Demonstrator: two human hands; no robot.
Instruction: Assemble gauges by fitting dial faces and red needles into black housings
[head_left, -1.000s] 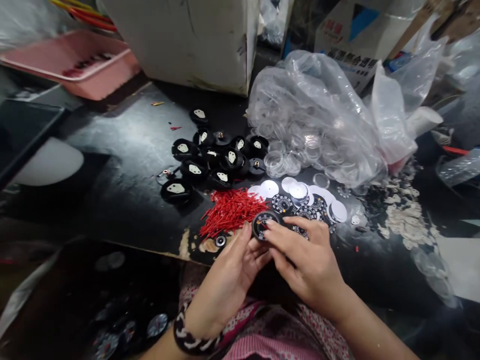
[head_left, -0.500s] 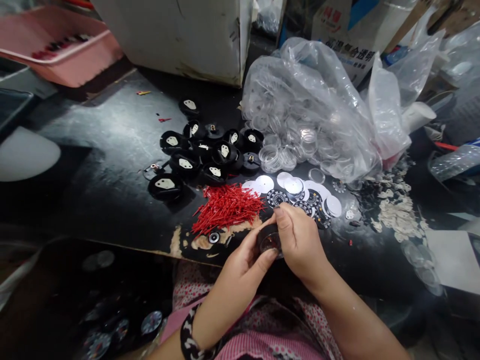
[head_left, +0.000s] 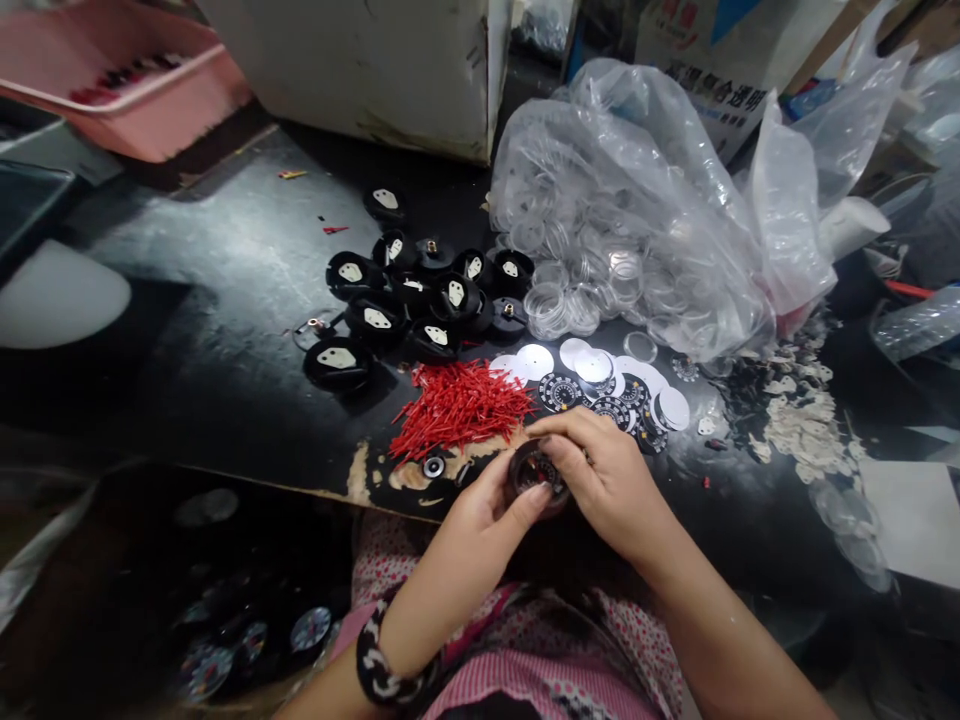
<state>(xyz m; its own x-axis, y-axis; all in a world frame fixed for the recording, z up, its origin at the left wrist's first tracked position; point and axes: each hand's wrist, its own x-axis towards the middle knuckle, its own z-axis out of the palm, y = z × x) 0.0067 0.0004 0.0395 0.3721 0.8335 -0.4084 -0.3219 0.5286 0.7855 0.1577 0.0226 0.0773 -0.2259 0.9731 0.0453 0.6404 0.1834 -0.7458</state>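
Observation:
Between my hands, just off the table's front edge, is a round black gauge (head_left: 536, 470) with a dark dial and a bit of red inside. My left hand (head_left: 491, 515) grips its left side, thumb on the near rim. Curled over its far right side is my right hand (head_left: 604, 470), the thumb pressing at the top of the rim. Past the hands lie a heap of red pointers (head_left: 461, 410), white discs (head_left: 592, 365) and printed black dials (head_left: 559, 392). Several black round cases (head_left: 337, 362) with pale plates inside stand further back on the left.
A plastic bag (head_left: 622, 190) spills clear round covers (head_left: 551, 310) at the back right. Small pale plates (head_left: 802, 420) are piled on the right. A pink bin (head_left: 172, 110) stands back left, beside a large box (head_left: 360, 70). Finished-looking gauges (head_left: 206, 670) sit low at left.
The gauge is now tilted face-up, so its dial shows more. My right hand's fingers have spread further over its far side. The whole view has shifted slightly.

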